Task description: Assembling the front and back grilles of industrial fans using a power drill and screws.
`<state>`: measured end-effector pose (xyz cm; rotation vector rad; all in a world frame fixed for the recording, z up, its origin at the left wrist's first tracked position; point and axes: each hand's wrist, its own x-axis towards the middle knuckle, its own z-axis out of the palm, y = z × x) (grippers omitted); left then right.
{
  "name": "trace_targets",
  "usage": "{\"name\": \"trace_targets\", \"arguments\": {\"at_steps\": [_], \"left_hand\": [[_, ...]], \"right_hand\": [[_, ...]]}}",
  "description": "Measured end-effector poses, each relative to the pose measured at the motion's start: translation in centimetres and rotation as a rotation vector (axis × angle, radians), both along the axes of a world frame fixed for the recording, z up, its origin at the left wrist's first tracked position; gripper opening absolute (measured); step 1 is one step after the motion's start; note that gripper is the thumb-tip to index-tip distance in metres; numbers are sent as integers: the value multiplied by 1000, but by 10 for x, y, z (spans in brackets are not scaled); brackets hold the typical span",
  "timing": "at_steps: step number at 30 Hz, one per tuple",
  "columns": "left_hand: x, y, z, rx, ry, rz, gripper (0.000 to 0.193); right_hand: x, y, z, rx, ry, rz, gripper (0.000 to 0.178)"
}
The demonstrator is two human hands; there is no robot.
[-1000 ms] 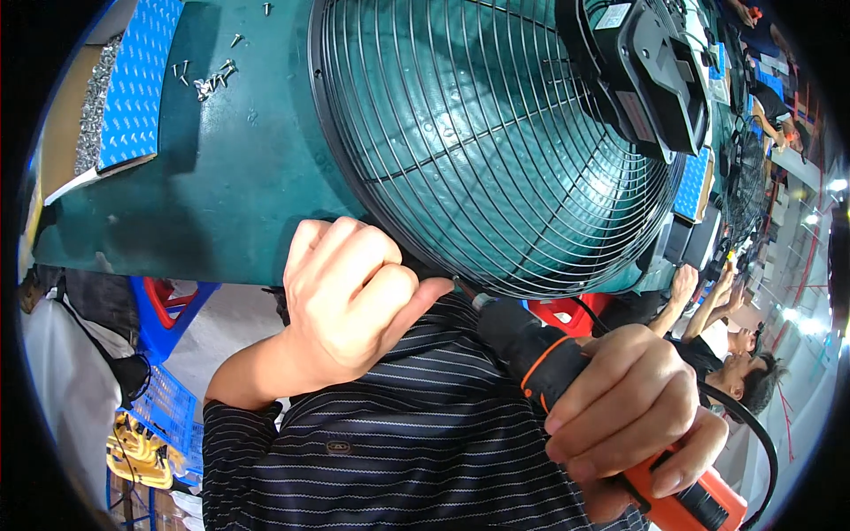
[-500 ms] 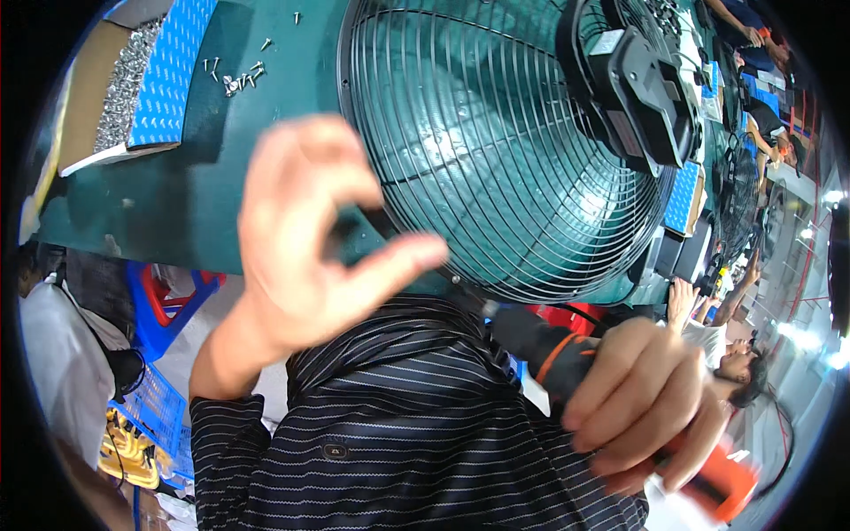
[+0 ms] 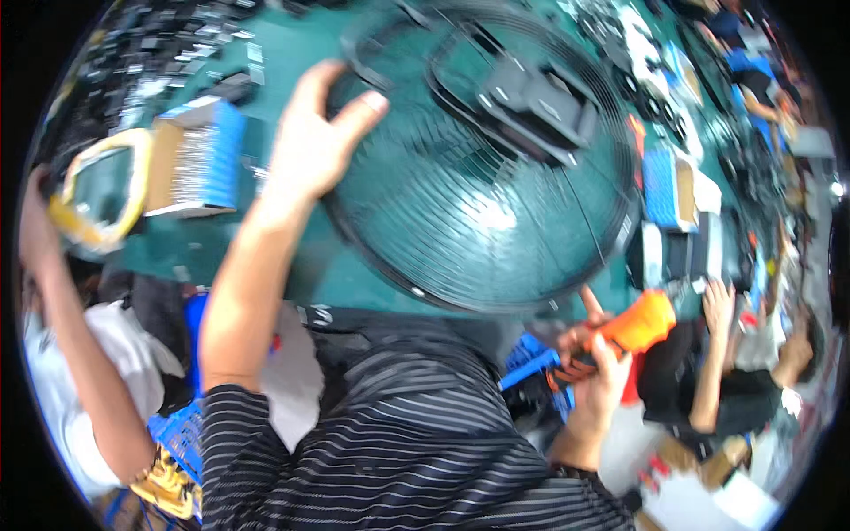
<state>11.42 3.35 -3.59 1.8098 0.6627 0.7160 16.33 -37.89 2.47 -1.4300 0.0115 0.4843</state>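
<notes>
A large round black fan (image 3: 425, 243) with a wire guard and a dark motor housing (image 3: 540, 106) lies on the green table. My left hand (image 3: 310, 142) is at its upper left edge, thumb and fingers closed round a black curved bar of the fan; motion blur softens the grip. My right hand (image 3: 602, 380) holds an orange and black power screwdriver (image 3: 642, 323) just off the table's near edge, right of my body. Its tip is not clearly visible. An open blue and white box (image 3: 226, 159) of small screws stands left of my left hand.
A yellow ring-shaped frame (image 3: 137, 181) stands beside the screw box, with many small black parts (image 3: 168, 53) behind. Another blue box (image 3: 660, 186) is to the fan's right. People work at both sides, including a forearm (image 3: 88, 372) at left and a hand (image 3: 719, 305) at right.
My left hand has moved up and closed on the fan's bar. The fan has turned, its housing shifting left. The screwdriver's orange end has swung upward in my right hand. The view has shifted.
</notes>
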Motion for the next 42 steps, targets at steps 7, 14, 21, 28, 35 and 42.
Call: {"name": "trace_targets", "arguments": {"at_steps": [7,14,21,28,35,42], "left_hand": [[-47,-77,22,45,222,109,86],[-116,-150,41,-36,225,-81,83],[-124,43,93,831,585,283,24],[-105,92,83,682,1221,52,17],[-114,95,72,682,1117,116,11],[-126,83,79,795,835,232,9]], "right_hand": [[64,9,16,-90,79,21,33],[165,11,11,-74,49,18,28],[179,-16,-16,-61,99,8,25],[182,-28,-30,-38,107,6,24],[177,-18,-23,-72,132,-54,24],[160,-24,4,-88,14,-108,23]]}}
